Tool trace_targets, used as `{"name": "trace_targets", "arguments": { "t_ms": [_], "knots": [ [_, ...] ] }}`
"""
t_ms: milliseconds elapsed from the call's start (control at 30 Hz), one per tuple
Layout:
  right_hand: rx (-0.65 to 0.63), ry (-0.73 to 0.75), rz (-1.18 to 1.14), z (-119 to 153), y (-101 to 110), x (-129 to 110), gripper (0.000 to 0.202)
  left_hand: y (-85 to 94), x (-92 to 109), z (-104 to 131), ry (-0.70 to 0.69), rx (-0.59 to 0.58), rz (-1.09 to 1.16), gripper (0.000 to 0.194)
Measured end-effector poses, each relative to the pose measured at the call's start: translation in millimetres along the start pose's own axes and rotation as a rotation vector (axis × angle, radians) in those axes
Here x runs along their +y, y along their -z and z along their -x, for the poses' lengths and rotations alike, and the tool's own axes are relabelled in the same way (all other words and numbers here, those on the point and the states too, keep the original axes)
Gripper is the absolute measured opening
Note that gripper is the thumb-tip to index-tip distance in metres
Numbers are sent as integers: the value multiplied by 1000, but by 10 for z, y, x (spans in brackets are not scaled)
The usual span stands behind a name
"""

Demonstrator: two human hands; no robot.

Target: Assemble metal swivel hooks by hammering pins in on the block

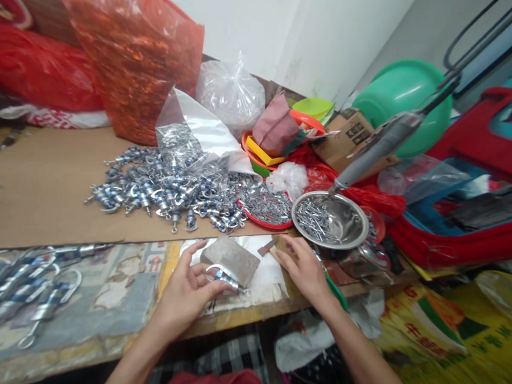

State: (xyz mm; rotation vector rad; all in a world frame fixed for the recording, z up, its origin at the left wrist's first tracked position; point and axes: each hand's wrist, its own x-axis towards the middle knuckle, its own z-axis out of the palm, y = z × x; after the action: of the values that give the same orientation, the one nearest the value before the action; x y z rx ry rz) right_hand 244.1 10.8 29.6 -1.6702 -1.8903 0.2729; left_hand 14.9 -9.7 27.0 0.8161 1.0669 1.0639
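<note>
My left hand (192,284) is closed around a small silver hook fitting (223,276) with blue bands, gripping it between thumb and fingers. The fitting sits against the near side of a grey metal block (231,261), which lies on white paper (271,281). To the right of the block, my right hand (303,266) curls its fingers around the pale handle of a small tool with a flat, rust-brown end (267,247). Its exact kind is unclear, as the hand covers most of it.
Loose hook fittings (155,184) are heaped on cardboard (50,188); more (36,289) lie at left. A red dish (266,224) of small metal parts and a steel bowl (358,241) of pins stand behind my right hand. A grey-handled tool (372,149) slants above the bowl.
</note>
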Motion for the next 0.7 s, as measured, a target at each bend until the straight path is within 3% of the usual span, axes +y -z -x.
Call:
{"name": "trace_targets", "arguments": {
  "t_ms": [100, 167, 300, 467, 600, 700],
  "knots": [
    [-183, -63, 282, 183, 59, 348, 34, -1, 15, 2, -8, -12, 7, 81],
    [-233, -59, 289, 245, 63, 393, 26, -3, 24, -1, -14, -19, 9, 81],
    [-133, 53, 89, 239, 153, 50, 24, -13, 26, -5, -15, -27, 4, 80],
    [-73, 381, -91, 278, 302, -467, 48, -7, -17, -15, -30, -23, 2, 80],
    [-269, 425, 88, 347, 253, -550, 53, 12, -40, -14, -45, -17, 3, 80],
    [-202, 415, 85, 396, 203, -531, 52, 14, -43, -14, -37, -21, 11, 80]
  ]
}}
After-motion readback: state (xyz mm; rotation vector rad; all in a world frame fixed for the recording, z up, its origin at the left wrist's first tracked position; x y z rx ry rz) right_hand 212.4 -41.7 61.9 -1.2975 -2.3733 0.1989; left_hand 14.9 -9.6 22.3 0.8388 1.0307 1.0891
